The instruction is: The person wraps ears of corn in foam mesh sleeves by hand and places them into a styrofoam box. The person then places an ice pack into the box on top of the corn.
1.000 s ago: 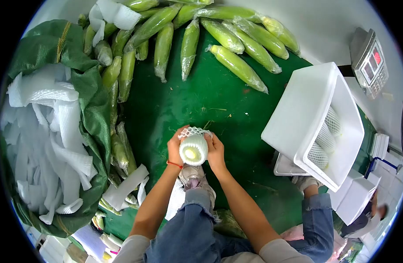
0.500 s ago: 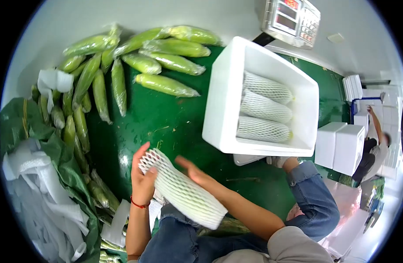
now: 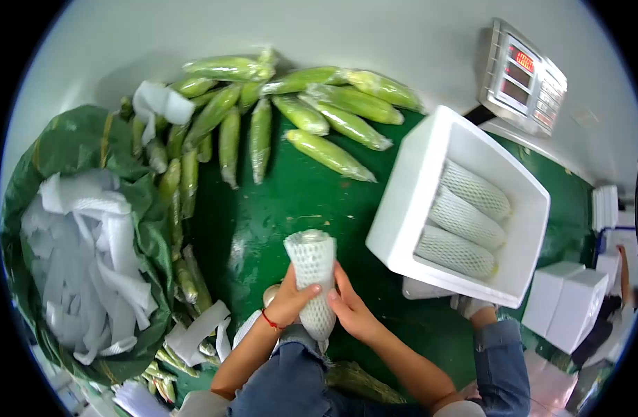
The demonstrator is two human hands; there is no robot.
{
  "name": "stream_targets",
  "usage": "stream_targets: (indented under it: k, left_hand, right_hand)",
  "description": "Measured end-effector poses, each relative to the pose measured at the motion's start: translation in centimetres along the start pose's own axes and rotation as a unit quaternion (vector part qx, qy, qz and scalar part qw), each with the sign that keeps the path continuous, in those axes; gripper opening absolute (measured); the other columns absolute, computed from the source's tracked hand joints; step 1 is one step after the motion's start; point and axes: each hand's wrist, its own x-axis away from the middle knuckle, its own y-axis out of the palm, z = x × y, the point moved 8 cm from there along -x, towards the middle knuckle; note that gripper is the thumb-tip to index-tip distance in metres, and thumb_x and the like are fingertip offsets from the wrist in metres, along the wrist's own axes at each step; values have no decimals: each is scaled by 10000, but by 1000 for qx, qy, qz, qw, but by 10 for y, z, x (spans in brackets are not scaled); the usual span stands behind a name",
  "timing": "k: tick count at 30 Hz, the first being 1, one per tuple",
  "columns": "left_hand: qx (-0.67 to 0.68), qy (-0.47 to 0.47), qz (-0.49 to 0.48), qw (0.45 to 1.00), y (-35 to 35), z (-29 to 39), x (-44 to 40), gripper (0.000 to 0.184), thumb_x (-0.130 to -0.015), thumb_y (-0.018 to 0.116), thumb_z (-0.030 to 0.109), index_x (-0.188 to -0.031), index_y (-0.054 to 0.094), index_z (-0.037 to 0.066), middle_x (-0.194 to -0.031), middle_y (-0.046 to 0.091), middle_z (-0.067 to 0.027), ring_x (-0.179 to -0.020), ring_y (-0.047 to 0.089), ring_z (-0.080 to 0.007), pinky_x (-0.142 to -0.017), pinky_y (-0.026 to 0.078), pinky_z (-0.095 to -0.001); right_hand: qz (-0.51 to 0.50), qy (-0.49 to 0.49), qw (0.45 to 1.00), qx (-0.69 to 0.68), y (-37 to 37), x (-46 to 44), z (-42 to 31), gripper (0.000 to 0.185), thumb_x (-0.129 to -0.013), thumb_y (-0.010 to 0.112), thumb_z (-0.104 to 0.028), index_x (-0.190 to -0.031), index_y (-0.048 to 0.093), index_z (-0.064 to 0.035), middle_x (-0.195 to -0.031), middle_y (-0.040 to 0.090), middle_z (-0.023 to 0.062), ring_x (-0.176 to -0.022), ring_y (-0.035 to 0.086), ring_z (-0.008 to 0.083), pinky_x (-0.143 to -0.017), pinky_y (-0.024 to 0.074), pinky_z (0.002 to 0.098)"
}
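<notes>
Both sides of the net-sleeved cob (image 3: 315, 263) are gripped, by left hand (image 3: 289, 300) and right hand (image 3: 355, 316); with the latter brought back, it has been swung upright by the denim-clad leg (image 3: 291, 375), better steadied. Rightward, three wrapped pieces (image 3: 466, 217) are held in the foam box (image 3: 407, 201).

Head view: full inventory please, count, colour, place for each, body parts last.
Netted piece: one, white, between both hands
Wrapped corn: many, overlapping, green, top and left
Foam box: one, white, right
Netted pieces in box: three, white, side by side
Sack: one, green, left
Foam sleeves: many, white, in sack
Loose foam: several, white, on corn
Scale: one, silver, upper right
Closed boxes: several, white, far right
Pink sheeting: lower right
Co-worker: one, far right
Left hand, red wrist cord; right hand: centre
Jeans legs: two, blue, bottom
</notes>
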Motion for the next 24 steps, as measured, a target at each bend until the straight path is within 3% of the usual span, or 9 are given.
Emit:
stream_targets:
  k: [3,5,7,10,13,15,17,21,24]
  left_hand:
    - [70,-47,98,992,-42,19,7,697,-832,669,163,-1403,286,46,-1228,536,-82,-1128,524,-212,-965,418,-341]
    - [-234,57,166,956,-85,54,-4,751,-771,721,170,-1394,312,74,-1197,555,-118,-1056,578,-257,-855,487,-388]
    - [-609,5,271,745,-102,94,2,840,-701,753,190,-1419,321,125,-1205,554,-168,-1044,574,-342,-876,480,-406]
    - [-727,58,274,626,-167,67,-8,890,-647,781,196,-1416,336,137,-1109,571,-166,-970,573,-351,-849,478,-433]
    - [-700,171,291,629,-165,83,-2,847,-684,789,214,-1399,358,71,-1303,465,-208,-1175,463,-384,-986,404,-441]
    - [-624,251,309,673,-147,112,11,722,-699,767,143,-1339,444,63,-1309,452,-196,-1215,412,-398,-1031,353,-452]
    - [-637,314,341,616,-130,167,42,591,-710,712,60,-1265,512,49,-1300,454,-179,-1214,415,-388,-1033,340,-459]
    - [-682,320,562,342,-139,282,120,461,-758,638,56,-1212,558,78,-1176,551,-162,-1142,477,-361,-985,363,-445]
    - [-731,197,481,443,-193,302,114,501,-781,649,114,-1269,537,133,-1126,578,-131,-930,570,-313,-799,462,-413]
  right_hand:
    - [-58,206,964,156,6,-52,12,514,-921,539,-248,-1364,407,-23,-1336,443,218,-1288,390,342,-1059,307,441]
    - [105,-87,870,473,-14,-116,-11,480,-849,606,-243,-1274,503,-46,-1261,497,209,-1233,422,387,-1017,328,511]
    - [288,-152,769,550,-41,-159,-20,582,-790,660,-243,-1302,468,-42,-1359,417,214,-1306,320,424,-1061,248,587]
    - [286,-34,708,644,-80,-217,-8,733,-754,708,-294,-1367,384,-55,-1446,350,175,-1359,278,370,-1083,229,586]
    - [276,-1,727,629,-81,-218,2,746,-707,762,-269,-1351,406,-145,-1307,468,84,-1166,465,330,-920,406,524]
    - [269,1,755,597,-77,-213,25,662,-726,740,-238,-1290,423,-104,-1186,480,134,-1096,480,354,-881,430,493]
    - [256,3,775,578,-67,-205,41,601,-748,717,-228,-1237,425,-35,-1125,475,183,-1062,482,378,-870,434,484]
    - [179,5,815,552,-28,-177,64,560,-774,696,-225,-1195,411,11,-1105,460,217,-1062,473,407,-871,435,470]
    - [126,-2,852,507,4,-142,76,655,-792,703,-247,-1289,364,13,-1188,435,241,-1121,441,426,-917,411,480]
